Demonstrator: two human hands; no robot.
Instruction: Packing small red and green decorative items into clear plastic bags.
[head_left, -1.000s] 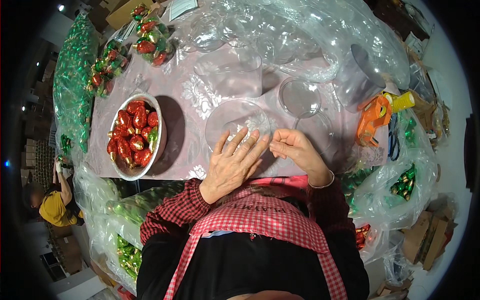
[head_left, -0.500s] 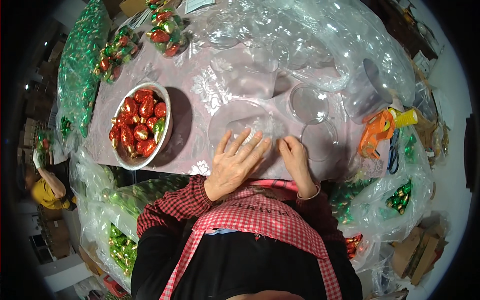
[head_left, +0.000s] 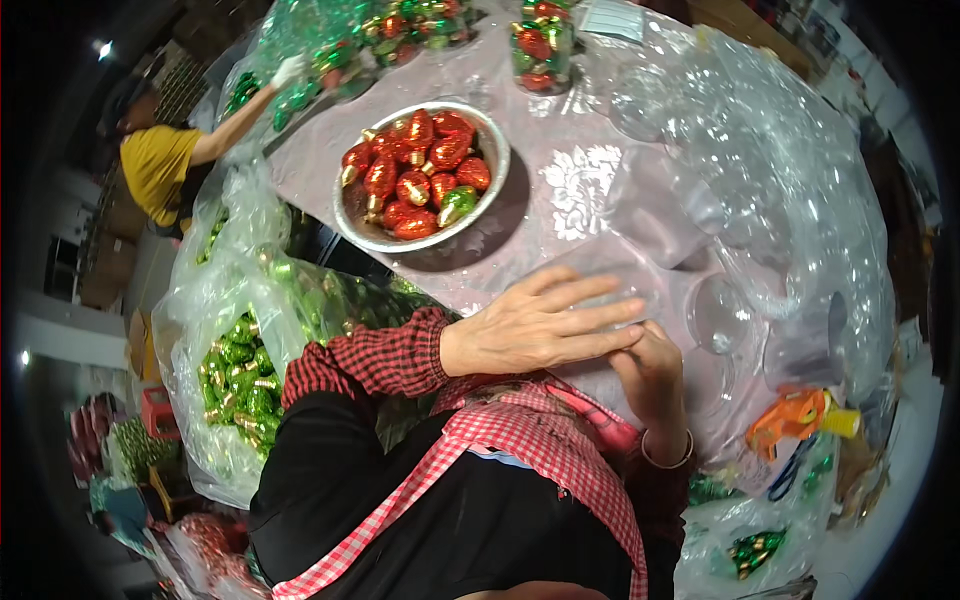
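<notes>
My left hand [head_left: 540,322] lies flat, fingers stretched out, on top of a clear plastic container [head_left: 610,275] at the near edge of the table. My right hand [head_left: 652,375] is curled at the container's near side, just under my left fingertips, and seems to pinch its rim. The container is see-through and hard to outline. A metal bowl [head_left: 352,228] of red foil-wrapped sweets, with one or two green ones, stands a hand's width beyond my left hand.
A heap of clear plastic containers [head_left: 780,180] fills the right of the table, with a round clear lid [head_left: 715,312] nearer. An orange tape dispenser [head_left: 795,420] lies right. A bag of green foil sweets [head_left: 235,372] hangs left. Another person in yellow [head_left: 155,165] reaches onto the far corner.
My head has turned left, so the bowl now sits at top centre. My right hand has slid in under my left fingertips; both hands stay at the clear container.
</notes>
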